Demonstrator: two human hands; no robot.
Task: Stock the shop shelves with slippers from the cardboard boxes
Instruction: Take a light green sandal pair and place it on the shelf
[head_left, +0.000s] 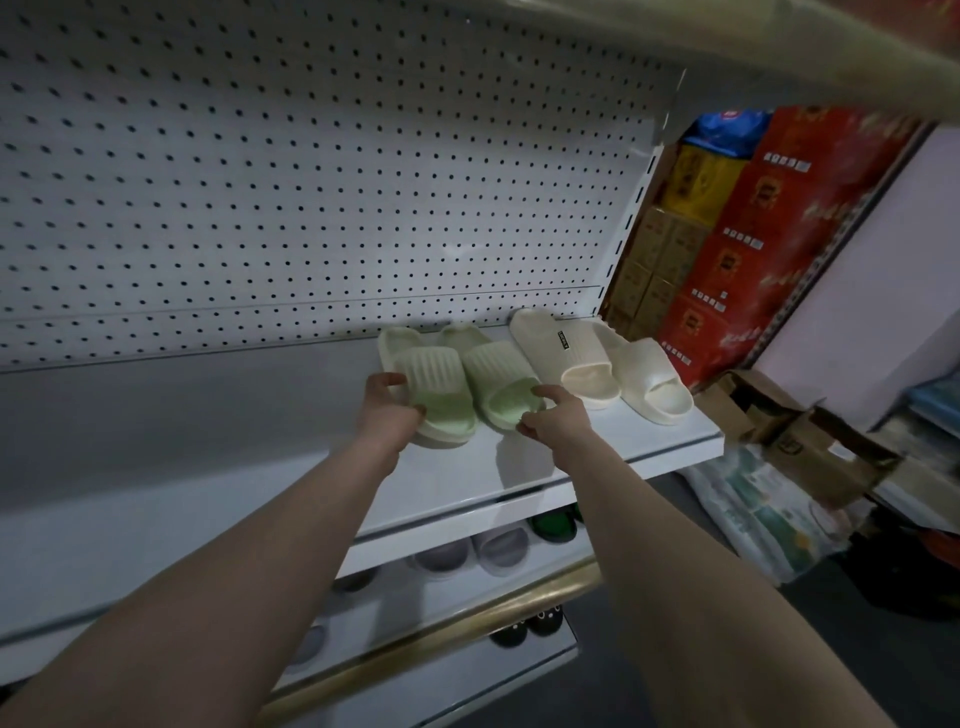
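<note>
Two pale green slippers lie side by side on the white shelf (208, 467), toes toward me. My left hand (387, 410) grips the left green slipper (434, 384) at its toe end. My right hand (558, 415) touches the toe of the right green slipper (498, 379) with its fingers curled around it. To their right sits a pair of cream slippers (602, 358), near the shelf's right end. An open cardboard box (810, 441) stands on the floor at the right.
A white pegboard panel (311, 182) backs the shelf. Lower shelves hold grey slippers (467, 556) and dark green ones (709, 525). Red and yellow cartons (753, 234) are stacked at the right. Plastic-wrapped packs (769, 514) lie on the floor beside the box.
</note>
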